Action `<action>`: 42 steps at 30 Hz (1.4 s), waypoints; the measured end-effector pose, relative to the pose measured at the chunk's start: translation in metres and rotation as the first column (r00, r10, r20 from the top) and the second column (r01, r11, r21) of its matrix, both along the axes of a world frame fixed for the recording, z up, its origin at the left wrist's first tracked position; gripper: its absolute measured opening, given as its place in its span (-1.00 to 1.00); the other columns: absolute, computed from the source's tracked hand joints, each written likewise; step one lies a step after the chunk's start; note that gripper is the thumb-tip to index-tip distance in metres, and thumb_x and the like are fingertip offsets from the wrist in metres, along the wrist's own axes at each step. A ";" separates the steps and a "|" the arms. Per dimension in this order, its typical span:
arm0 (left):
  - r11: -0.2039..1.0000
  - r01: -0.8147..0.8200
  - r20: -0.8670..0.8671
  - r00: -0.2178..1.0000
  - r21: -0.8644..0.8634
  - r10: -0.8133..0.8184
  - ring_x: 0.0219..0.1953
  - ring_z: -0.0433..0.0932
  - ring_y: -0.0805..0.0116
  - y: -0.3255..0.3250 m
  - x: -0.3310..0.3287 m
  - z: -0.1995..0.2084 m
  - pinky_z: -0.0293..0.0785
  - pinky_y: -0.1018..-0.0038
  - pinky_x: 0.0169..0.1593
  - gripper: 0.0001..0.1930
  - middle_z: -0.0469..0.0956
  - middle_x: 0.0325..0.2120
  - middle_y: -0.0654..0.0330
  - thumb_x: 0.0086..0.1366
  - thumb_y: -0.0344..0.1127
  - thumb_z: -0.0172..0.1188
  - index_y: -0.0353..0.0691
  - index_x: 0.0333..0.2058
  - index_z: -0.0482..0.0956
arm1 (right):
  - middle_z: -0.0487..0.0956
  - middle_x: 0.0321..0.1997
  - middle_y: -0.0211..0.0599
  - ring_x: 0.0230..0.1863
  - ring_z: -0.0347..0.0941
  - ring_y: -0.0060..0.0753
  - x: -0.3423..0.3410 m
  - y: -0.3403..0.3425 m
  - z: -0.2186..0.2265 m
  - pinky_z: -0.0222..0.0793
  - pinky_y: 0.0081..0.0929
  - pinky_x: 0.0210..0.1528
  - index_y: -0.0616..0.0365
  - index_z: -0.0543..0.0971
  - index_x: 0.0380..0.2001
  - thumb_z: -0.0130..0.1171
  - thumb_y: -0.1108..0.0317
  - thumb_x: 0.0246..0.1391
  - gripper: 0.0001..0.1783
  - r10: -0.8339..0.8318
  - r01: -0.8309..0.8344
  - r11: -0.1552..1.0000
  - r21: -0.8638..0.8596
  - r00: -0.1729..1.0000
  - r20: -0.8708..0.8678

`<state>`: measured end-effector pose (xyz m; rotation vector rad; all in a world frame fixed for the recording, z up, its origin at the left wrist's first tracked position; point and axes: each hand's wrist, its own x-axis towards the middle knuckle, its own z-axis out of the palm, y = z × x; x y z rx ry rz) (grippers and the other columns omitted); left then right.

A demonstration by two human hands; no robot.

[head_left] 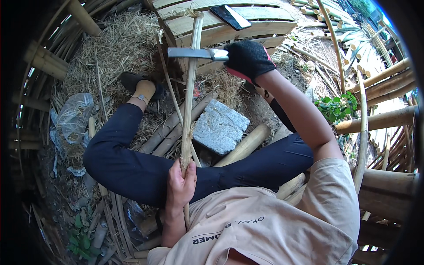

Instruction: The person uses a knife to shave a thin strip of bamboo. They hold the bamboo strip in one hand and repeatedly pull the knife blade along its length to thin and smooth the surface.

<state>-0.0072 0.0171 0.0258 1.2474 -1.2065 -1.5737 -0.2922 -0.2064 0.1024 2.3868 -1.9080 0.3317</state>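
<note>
A long split bamboo strip (189, 101) runs from my lap up to the slatted wooden bench. My bare left hand (182, 181) is wrapped round its lower part, thumb along the strip. In a black and red glove, my right hand (249, 59) grips the handle of a knife with a broad grey blade (190, 53). The blade lies crosswise over the strip near its upper end, pointing left. Whether its edge bites into the bamboo I cannot tell. Frayed fibres curl at the strip's top end. The knife's handle is mostly hidden inside the glove.
A phone (230, 17) lies on the slatted wooden bench (269, 28). Between my legs sits a grey stone block (221, 126) beside bamboo poles (247, 143). Shavings (119, 44) cover the ground at the left, near a clear plastic bag (76, 117). Bamboo poles (380, 119) stand at the right.
</note>
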 end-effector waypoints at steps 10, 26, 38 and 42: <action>1.000 -0.006 0.091 0.996 -0.018 0.007 -0.68 0.28 0.65 0.000 -0.001 -0.006 0.19 0.59 -0.60 -0.74 0.32 -0.70 0.39 0.50 -0.20 0.08 -0.26 -0.33 0.41 | 0.67 -0.47 -0.14 -0.37 0.66 -0.02 -0.007 0.005 0.002 0.57 -0.11 -0.30 -0.08 0.72 -0.39 0.17 0.20 -0.05 -0.81 0.104 -0.106 0.979 -0.173 0.994 -0.024; 0.995 0.092 0.073 0.993 -0.044 -0.089 -0.76 0.17 0.73 0.013 -0.005 -0.007 0.07 0.68 -0.72 -0.77 0.23 -0.70 0.45 0.52 -0.15 0.05 -0.17 -0.26 0.35 | 0.67 -0.45 -0.04 -0.35 0.68 -0.01 -0.040 -0.002 0.016 0.60 -0.12 -0.27 0.02 0.74 -0.39 0.16 0.22 -0.05 -0.77 0.195 -0.208 0.969 -0.130 0.975 -0.105; 0.995 0.090 0.056 0.995 -0.031 -0.088 -0.75 0.17 0.73 -0.002 -0.011 -0.008 0.05 0.69 -0.72 -0.77 0.22 -0.69 0.46 0.52 -0.14 0.04 -0.17 -0.24 0.36 | 0.70 -0.32 -0.10 -0.26 0.66 0.00 -0.069 -0.021 0.023 0.58 -0.14 -0.16 -0.11 0.73 -0.23 0.19 0.12 -0.02 -0.70 -0.198 0.189 0.978 -0.085 0.973 -0.115; 0.990 0.056 -0.067 0.997 0.130 -0.047 -0.72 0.18 0.74 -0.006 -0.007 0.004 0.09 0.68 -0.68 -0.77 0.24 -0.69 0.47 0.52 -0.19 0.04 -0.17 -0.32 0.36 | 0.68 -0.39 -0.12 -0.33 0.65 -0.01 -0.060 0.001 -0.001 0.57 -0.12 -0.22 -0.08 0.72 -0.28 0.19 0.16 -0.02 -0.74 0.057 -0.062 0.995 -0.084 0.996 -0.061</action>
